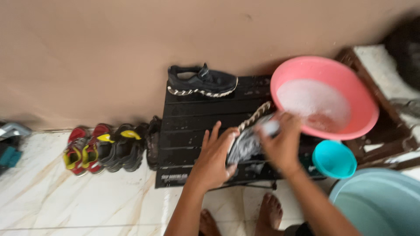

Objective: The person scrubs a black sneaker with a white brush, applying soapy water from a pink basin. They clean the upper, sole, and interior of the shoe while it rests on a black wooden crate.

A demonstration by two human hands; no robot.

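Observation:
My left hand (213, 158) grips a dark sneaker (247, 139) with a pale sole, held tilted over a low black slatted table (188, 126). My right hand (282, 144) presses on the sneaker's side and holds a small pale object, blurred, that looks like a brush or sponge. A second black sneaker (202, 81) with a white-patterned sole stands upright at the back of the table against the wall. A pink basin (323, 96) holding soapy water sits just right of my hands.
A small teal bowl (334, 159) and a large pale blue tub (380, 205) lie at lower right. Red-and-yellow sandals (82, 150) and dark sandals (122, 148) line the wall at left. My bare feet (245, 216) rest on white marble tiles. A brown wooden frame (372, 74) stands at right.

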